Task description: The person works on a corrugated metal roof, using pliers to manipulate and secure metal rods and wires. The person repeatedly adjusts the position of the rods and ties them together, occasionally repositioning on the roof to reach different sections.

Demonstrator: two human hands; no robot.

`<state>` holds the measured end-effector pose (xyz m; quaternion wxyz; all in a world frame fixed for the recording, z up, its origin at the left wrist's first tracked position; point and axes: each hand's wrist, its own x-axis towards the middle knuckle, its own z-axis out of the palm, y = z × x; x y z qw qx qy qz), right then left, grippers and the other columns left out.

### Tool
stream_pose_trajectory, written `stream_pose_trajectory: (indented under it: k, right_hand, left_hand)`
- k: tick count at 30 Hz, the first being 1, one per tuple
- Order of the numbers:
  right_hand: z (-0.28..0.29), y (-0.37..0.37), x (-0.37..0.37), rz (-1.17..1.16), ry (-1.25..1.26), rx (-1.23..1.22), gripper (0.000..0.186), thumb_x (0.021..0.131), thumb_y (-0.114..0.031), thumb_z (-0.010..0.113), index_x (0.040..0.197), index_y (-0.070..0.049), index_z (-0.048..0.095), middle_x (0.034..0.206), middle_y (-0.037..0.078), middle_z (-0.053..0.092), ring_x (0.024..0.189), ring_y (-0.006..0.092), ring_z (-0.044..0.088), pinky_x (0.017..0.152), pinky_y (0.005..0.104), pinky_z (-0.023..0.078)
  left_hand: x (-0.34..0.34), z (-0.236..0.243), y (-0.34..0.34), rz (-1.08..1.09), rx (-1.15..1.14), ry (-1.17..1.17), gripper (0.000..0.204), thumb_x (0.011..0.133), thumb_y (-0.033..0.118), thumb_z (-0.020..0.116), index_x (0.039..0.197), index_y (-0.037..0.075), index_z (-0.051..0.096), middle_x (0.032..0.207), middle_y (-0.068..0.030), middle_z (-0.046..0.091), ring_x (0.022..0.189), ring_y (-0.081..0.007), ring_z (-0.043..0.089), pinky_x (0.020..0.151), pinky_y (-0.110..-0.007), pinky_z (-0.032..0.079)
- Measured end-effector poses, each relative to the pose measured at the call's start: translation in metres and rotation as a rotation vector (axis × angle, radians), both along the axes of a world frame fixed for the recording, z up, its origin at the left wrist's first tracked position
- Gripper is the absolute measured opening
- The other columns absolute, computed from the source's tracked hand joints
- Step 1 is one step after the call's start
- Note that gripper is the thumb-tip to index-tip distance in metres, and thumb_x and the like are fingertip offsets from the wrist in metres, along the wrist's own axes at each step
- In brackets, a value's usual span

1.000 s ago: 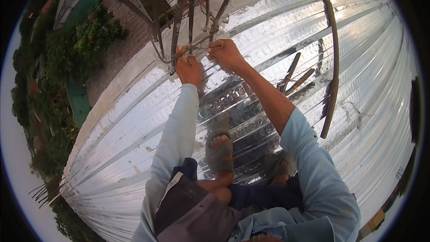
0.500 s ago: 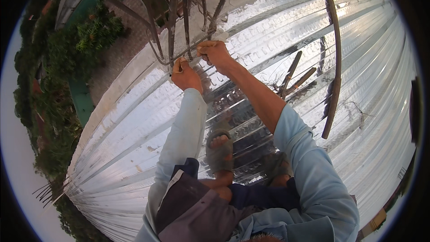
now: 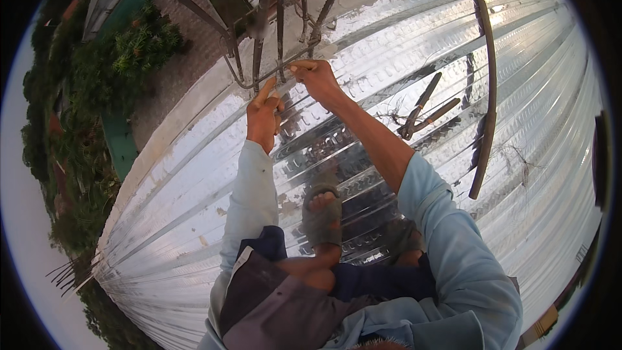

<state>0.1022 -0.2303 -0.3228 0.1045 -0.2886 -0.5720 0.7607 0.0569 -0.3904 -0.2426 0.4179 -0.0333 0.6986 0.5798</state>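
Observation:
Upright ribbed steel bars [image 3: 262, 23] rise from the concrete edge, with a bent thin steel hoop [image 3: 241, 80] around their lower part. My left hand [image 3: 262, 122] is just below the hoop, index finger stretched toward a bar and the other fingers loosely curled; nothing shows in it. Beside it, my right hand [image 3: 319, 83] is at the hoop's near side, with thumb and index finger brought together there. Whatever they pinch is too small to make out. A pair of pincers [image 3: 421, 111] lies with its handles apart on the ribbed metal sheet [image 3: 363, 175], right of my right forearm.
A long, slightly bent dark rod [image 3: 488, 91] lies on the sheet at the right. Loose thin wires [image 3: 520, 161] are scattered near it. The concrete rim [image 3: 175, 113] borders the sheet, with trees [image 3: 139, 48] and paving below. My sandalled foot [image 3: 322, 217] stands on the sheet.
My left hand has turned more upright and dropped slightly, its index finger now straightened. The right hand stays at the hoop. The view has shifted slightly.

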Motion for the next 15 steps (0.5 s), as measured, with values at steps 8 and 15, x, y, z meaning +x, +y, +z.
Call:
stream_pose_trajectory:
  k: [8,15]
  right_hand:
    - [0.004,-0.018,-0.012,-0.195,-0.037,-0.015,0.02,0.093,-0.014,0.067,0.08,0.001,0.068,0.069,0.0,0.059,0.06,0.0074,0.043,0.055,0.0277,0.036]
    - [-0.003,-0.018,-0.013,-0.144,-0.016,-0.074,0.022,0.094,-0.012,0.065,0.077,0.001,0.067,0.07,0.001,0.06,0.064,0.0081,0.047,0.06,0.0277,0.038]
  left_hand:
    - [0.021,-0.007,-0.001,0.103,0.234,-0.161,0.054,0.104,0.013,0.046,0.157,0.01,0.038,0.083,-0.0019,0.053,0.046,-0.0056,0.032,0.041,-0.023,0.028]
    - [0.033,-0.004,0.007,0.046,0.099,-0.021,0.054,0.102,0.015,0.051,0.155,0.012,0.044,0.078,0.0026,0.051,0.052,-0.0042,0.038,0.043,-0.022,0.028]
